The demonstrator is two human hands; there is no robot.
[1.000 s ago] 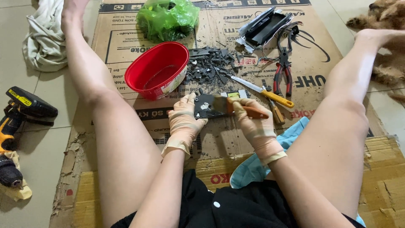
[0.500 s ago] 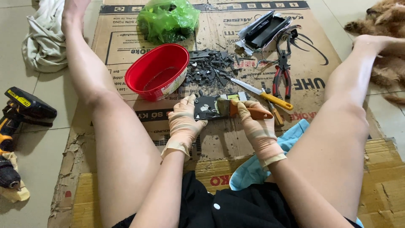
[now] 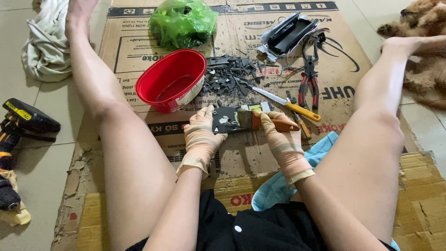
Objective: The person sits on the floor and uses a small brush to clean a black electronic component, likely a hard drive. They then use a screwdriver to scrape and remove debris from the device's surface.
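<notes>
The person sits on flattened cardboard [image 3: 139, 28] on the floor, legs spread, both hands gloved. The left hand [image 3: 200, 135] grips the left edge of a small dark circuit board [image 3: 227, 120], which lies flat on the cardboard near the centre of the view. The right hand [image 3: 278, 137] is clenched around the orange-brown handle of a paintbrush [image 3: 267, 122], whose bristles rest on the board's right side.

At 10 o'clock from the board stands a red plastic bowl [image 3: 171, 80], tilted slightly and just beside the left hand. At 12 o'clock lies a heap of dark broken scraps [image 3: 230, 79], and beyond it a crumpled green plastic bag [image 3: 183, 21]. A yellow-handled knife [image 3: 288, 103] lies at 2 o'clock, touching nothing the hands hold, with red-handled pliers [image 3: 309, 81] further out. A blue cloth [image 3: 283, 183] lies at 5 o'clock under the right forearm. At far 9 o'clock a black and yellow cordless drill [image 3: 23, 122] rests on the floor tiles.
</notes>
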